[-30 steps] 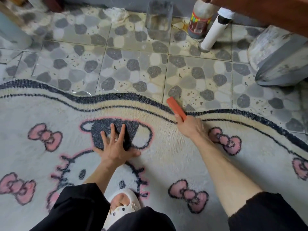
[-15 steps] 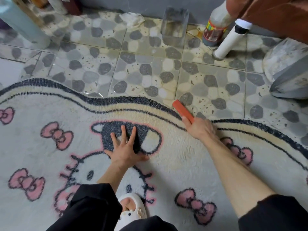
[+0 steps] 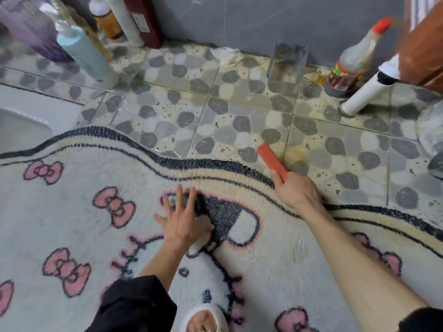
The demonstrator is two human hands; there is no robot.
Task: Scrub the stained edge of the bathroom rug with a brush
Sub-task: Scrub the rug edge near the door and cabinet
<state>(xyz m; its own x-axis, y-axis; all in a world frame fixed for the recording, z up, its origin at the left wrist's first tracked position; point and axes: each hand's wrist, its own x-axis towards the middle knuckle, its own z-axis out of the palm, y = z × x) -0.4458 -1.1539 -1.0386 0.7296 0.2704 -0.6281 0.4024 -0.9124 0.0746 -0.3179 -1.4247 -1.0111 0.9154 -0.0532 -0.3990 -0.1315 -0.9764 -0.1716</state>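
The pale bathroom rug (image 3: 72, 224) with pink bows fills the lower view, its dark-and-cream edge curving against the pebble-tiled floor (image 3: 215, 111). The left hand (image 3: 182, 224) presses flat on the rug, fingers spread, at 8 o'clock from the right hand (image 3: 296, 190). The right hand's fingers grip the red brush (image 3: 272, 160) at the rug's edge, its free end pointing toward 11 o'clock.

one rug (image 3: 275, 271). one brush (image 3: 272, 160) with a red handle. two hands, the left hand (image 3: 182, 224) and the right hand (image 3: 296, 190). six pink bows (image 3: 113, 207) on the rug, two of them cut by the frame edge. one clear container (image 3: 286, 65). one red-capped bottle (image 3: 350, 65), one pale blue pump bottle (image 3: 86, 56), one amber bottle (image 3: 107, 20). one white pipe (image 3: 362, 94). one white slipper (image 3: 208, 307).
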